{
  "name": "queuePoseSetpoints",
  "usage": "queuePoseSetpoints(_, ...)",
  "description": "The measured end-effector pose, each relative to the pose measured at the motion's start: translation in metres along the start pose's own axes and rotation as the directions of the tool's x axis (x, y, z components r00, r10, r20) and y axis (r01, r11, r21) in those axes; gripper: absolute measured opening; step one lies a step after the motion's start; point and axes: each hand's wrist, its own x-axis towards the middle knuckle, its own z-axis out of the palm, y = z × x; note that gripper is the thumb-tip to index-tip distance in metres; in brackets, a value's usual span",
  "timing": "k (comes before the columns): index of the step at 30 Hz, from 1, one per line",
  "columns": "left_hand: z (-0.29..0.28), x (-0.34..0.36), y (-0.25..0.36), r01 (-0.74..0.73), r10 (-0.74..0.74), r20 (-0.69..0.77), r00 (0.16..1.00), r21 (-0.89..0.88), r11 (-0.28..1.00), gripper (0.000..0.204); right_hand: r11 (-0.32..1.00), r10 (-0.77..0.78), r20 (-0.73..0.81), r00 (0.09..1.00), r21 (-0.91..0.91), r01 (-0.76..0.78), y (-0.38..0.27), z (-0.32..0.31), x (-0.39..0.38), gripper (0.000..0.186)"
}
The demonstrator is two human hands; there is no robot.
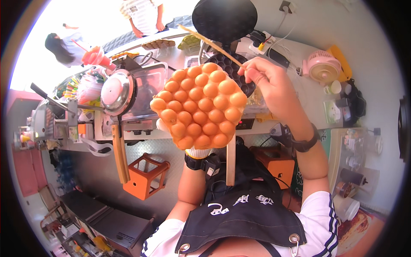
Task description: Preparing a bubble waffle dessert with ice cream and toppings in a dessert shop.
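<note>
A golden-brown bubble waffle (199, 107) is held up before me over the counter, its round bumps facing me. My left hand (198, 153), in a white glove, grips it from behind; most of its fingers are hidden, with a bit of glove showing at the waffle's left edge. Pinched in my bare right hand (267, 77) is a thin wooden stick (212, 44) that points up and left above the waffle. Behind these, a round waffle iron stands open, with its black upper plate (224, 19) raised and its dimpled lower plate (226, 64) partly covered by the waffle.
A closed round iron (117, 92) with wooden handles (120, 154) stands left, by a clear tray (150, 77). A pink fan (323, 66) sits at right. Orange stools (145, 175) are under the counter. Two people (143, 17) stand beyond it.
</note>
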Motion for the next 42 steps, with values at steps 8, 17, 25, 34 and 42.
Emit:
queuePoseSetpoints(8,0.014,0.022,-0.004,0.073,-0.068,0.087,0.994,-0.052,0.996,0.054,0.952,0.118,-0.531,0.839,0.301,0.056,0.109,-0.049,-0.074,0.013)
queuePoseSetpoints(17,0.041,0.069,-0.027,-0.052,0.013,0.186,0.982,0.202,0.978,0.06,0.935,0.159,-0.65,0.743,-0.143,-0.324,0.318,-0.012,-0.109,0.061)
queuePoseSetpoints(25,0.057,0.081,-0.049,-0.087,0.054,0.134,0.989,0.251,0.964,0.07,0.989,0.146,-0.441,0.886,0.072,-0.127,0.365,-0.037,-0.066,0.051)
queuePoseSetpoints(34,0.072,0.052,-0.053,-0.227,0.211,0.108,0.972,0.176,0.958,0.082,0.887,-0.161,-0.051,0.986,0.431,0.168,0.144,-0.034,-0.084,0.067)
queuePoseSetpoints(42,0.099,-0.02,-0.018,-0.268,0.26,0.084,0.962,0.474,0.839,0.085,0.799,-0.297,0.082,0.951,0.566,0.201,0.04,0.027,-0.098,0.072)
